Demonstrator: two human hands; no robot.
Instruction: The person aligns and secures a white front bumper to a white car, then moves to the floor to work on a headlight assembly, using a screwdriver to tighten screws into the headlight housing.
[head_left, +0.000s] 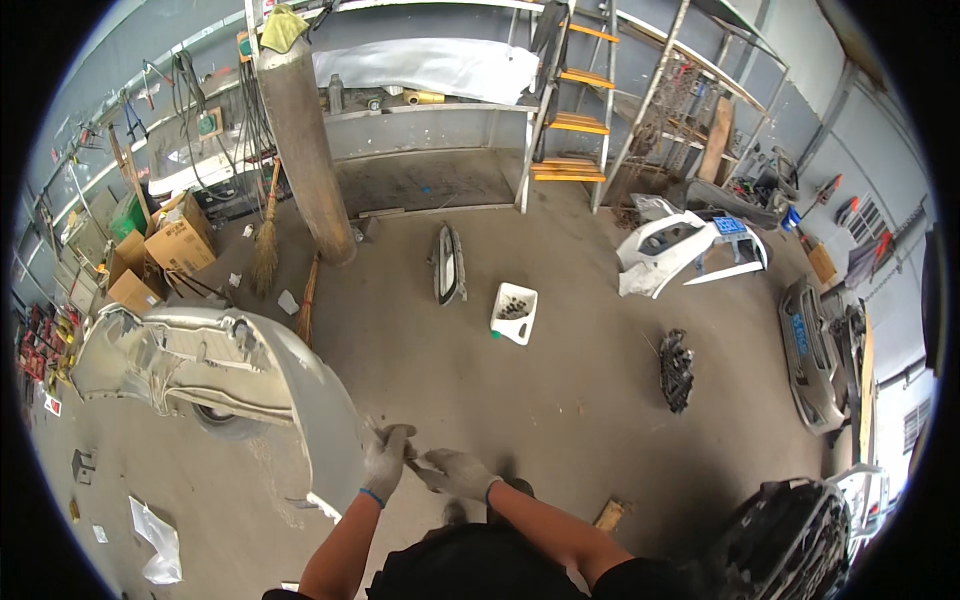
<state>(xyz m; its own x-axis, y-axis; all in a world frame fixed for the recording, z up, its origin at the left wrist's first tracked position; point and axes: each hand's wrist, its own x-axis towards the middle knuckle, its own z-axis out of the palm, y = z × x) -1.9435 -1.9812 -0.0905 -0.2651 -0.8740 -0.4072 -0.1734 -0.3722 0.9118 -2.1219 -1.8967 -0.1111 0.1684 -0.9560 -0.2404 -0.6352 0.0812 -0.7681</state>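
Note:
Both my hands wear grey gloves and meet in front of my body, just right of a large grey car body panel [330, 410]. My left hand [385, 468] is closed, its fingers bent toward the right one, close to the panel's outer edge. With fingers curled and pointing left, my right hand [457, 474] nearly touches the left. Whatever lies between the fingertips is too small to name. The panel has a curved smooth outer side and a hollow inner side, and it rests over a dark round tyre [225, 422].
Ahead on the floor lie a headlight [450, 265], a white tray of small parts [515, 312] and a black part [677, 372]. A white body section [690, 245] and a bumper [812, 355] lie right. A pillar [305, 150], broom [266, 240] and boxes [182, 235] stand left.

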